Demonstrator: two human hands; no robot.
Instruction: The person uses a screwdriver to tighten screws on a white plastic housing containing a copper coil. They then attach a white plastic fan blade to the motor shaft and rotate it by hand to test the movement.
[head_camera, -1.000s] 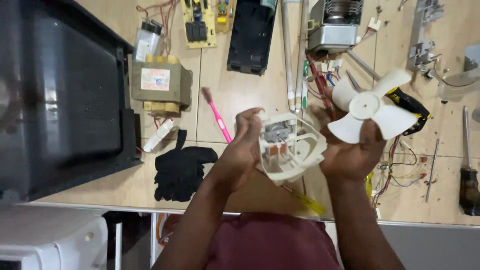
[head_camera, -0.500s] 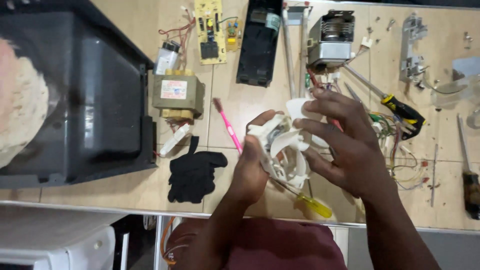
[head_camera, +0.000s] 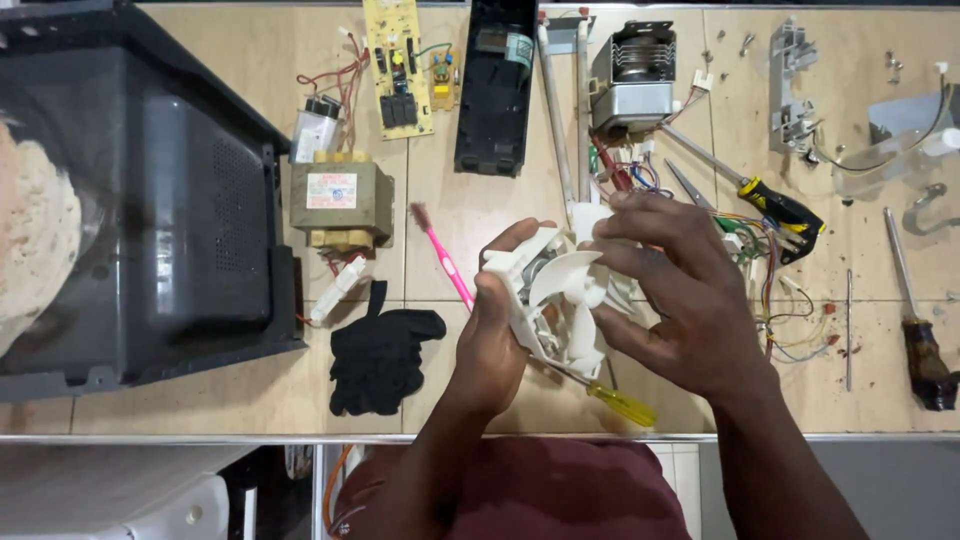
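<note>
My left hand (head_camera: 495, 335) grips a white plastic fan housing (head_camera: 530, 300) from its left side, thumb on the front edge. My right hand (head_camera: 680, 290) covers the white fan blade (head_camera: 575, 285) and presses it against the housing, fingers spread over the blades. Both hands hold the assembly above the tan tiled worktop (head_camera: 450, 200). A pink toothbrush (head_camera: 440, 255) lies just left of my left hand. A yellow-handled screwdriver (head_camera: 615, 400) lies beneath the hands near the front edge.
A dark microwave casing (head_camera: 150, 200) fills the left. A transformer (head_camera: 335, 200), capacitor (head_camera: 315, 130), circuit board (head_camera: 400, 65), black panel (head_camera: 495, 85) and magnetron (head_camera: 635, 80) lie behind. A black glove (head_camera: 380, 355), loose wires (head_camera: 780, 290) and screwdrivers (head_camera: 920, 330) surround the hands.
My right hand brought the fan blade from the right down onto the housing and now covers it. The camera view shifted slightly left.
</note>
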